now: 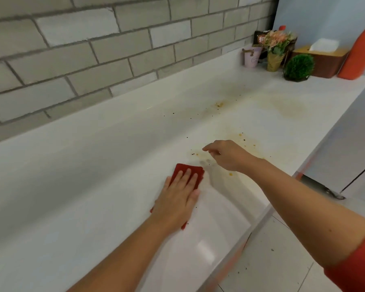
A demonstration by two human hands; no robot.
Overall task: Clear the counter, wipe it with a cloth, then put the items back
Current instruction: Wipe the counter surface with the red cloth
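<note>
A folded red cloth [195, 170] lies flat on the white counter [105, 157], and my left hand [178, 198] presses on it with straight fingers. Just right of the cloth, my right hand [224, 154] hovers over the counter with loosely curled fingers and holds nothing. Yellow-brown stains and dark specks [243, 142] spread over the counter around and beyond my right hand. At the far right end stand a pink cup [251, 56], a flower pot [275, 53], a green ball plant [298, 67] and a wooden tissue box [325, 60].
A grey brick wall [93, 49] runs behind the counter. An orange object [358, 53] leans at the far right end beside the tissue box. The counter's front edge runs diagonally, with tiled floor [272, 260] below at the right.
</note>
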